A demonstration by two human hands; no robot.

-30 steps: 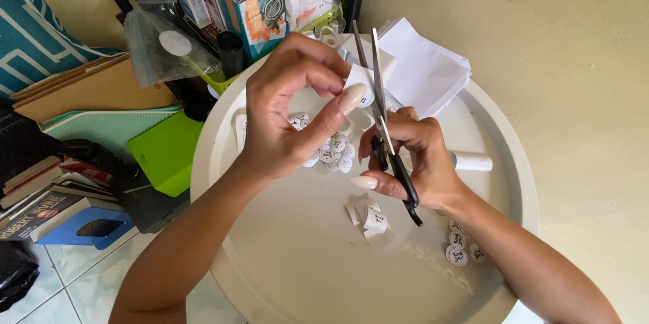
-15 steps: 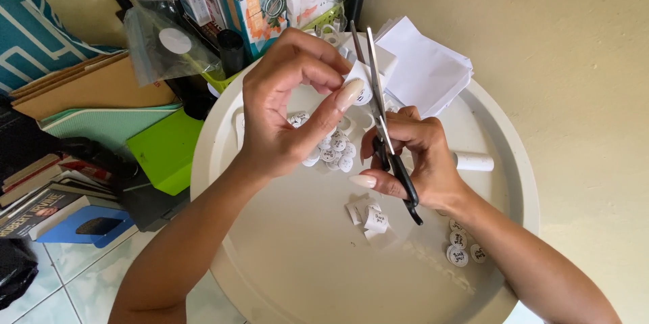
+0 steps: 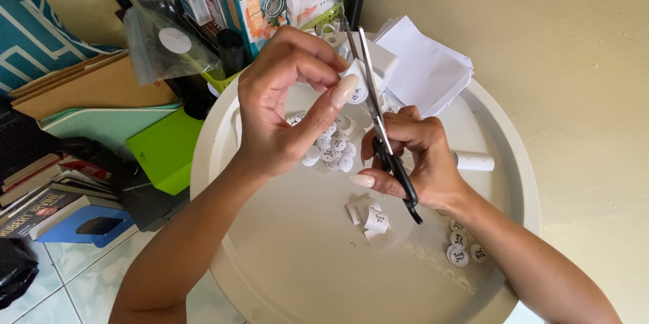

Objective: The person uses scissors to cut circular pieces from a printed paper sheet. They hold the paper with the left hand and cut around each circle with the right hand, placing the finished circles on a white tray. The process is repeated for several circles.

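Head cam, center frame: right hand [image 3: 412, 162] has its grip closed round black scissors [image 3: 382, 141]. Just above, left hand [image 3: 284, 114] pinches a small paper piece [image 3: 356, 81] at its edge, light and floppy, so hold near the cut.

Round white tray table [image 3: 514, 182]. Left hand [image 3: 284, 104] pinches a small white paper piece [image 3: 356, 81] between thumb and fingers. Right hand [image 3: 412, 155] grips black-handled scissors [image 3: 378, 121], blades open around that piece. Pile of cut round stickers [image 3: 329, 143] beneath the hands; paper scraps [image 3: 368, 216] near centre; three more rounds [image 3: 463, 246] by the right wrist. White sheets [image 3: 426, 67] at the far rim.
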